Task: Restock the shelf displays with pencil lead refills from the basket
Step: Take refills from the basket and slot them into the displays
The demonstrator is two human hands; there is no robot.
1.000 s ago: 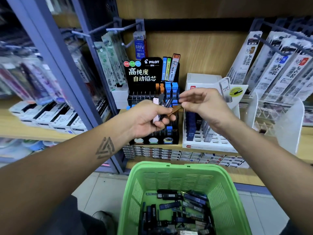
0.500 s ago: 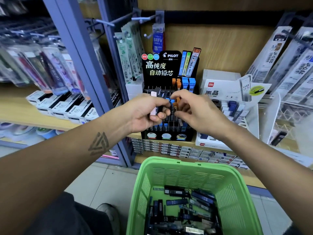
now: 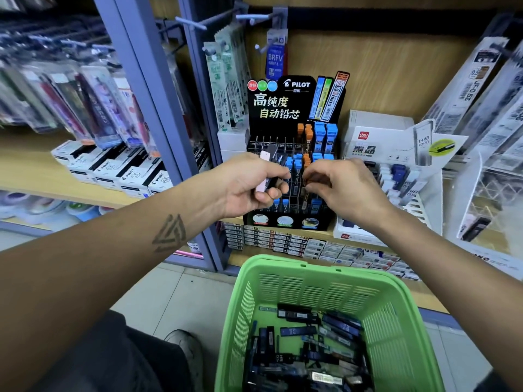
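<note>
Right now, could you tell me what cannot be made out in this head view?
- What the right hand pinches: mostly hidden by its fingers.
- Lower slots of the Pilot display: hidden behind both hands.
- Refills in the left hand: labels too small.
- Packets at far left: blurred.
- Basket: cut off by the bottom edge.

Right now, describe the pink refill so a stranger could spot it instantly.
Find the black Pilot display on the wooden shelf. In front of it, the left hand grips several refills; the pink refill is the only pale one, beside darker cases.
</note>
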